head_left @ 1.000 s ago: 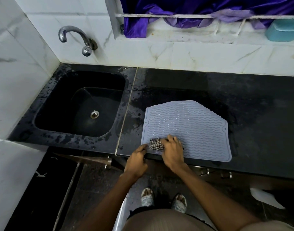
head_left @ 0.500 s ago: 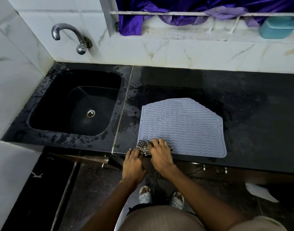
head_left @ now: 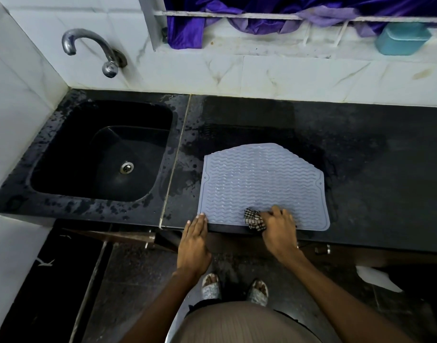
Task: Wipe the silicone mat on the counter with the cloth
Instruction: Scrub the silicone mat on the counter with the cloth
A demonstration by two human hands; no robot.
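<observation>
- While the right hand (head_left: 278, 227) grips a bunched checked cloth (head_left: 254, 219) and presses it down, the wiping itself is plainly the step in hand.
- The mat (head_left: 262, 184), pale blue and ribbed with wavy lines, lies flat on the black counter (head_left: 373, 169), to the right of the sink (head_left: 101, 154), its near edge almost at the counter's front lip.
- The cloth sits on the mat's near strip, about midway along that edge and just beside the lip, with part of it sticking out to the left of the fingers.
- The right fingers are curled over the cloth; how the thumb lies I cannot tell.
- The left hand (head_left: 194, 240) lies flat, fingers straight and pressed together, with the tips touching the mat's near corner on the sink side, steadying it as I read it.
- Judging by where the cloth is, only the near strip is being worked; the middle and the far rounded edge of the mat look untouched by the cloth at this moment.
- The next move, I think, calls for sweeping the cloth along the ribs toward the side away from the sink, then working strip by strip toward the wall.
- The holding hand should keep its pressure, since a thin mat on a wet counter may slide or buckle.
</observation>
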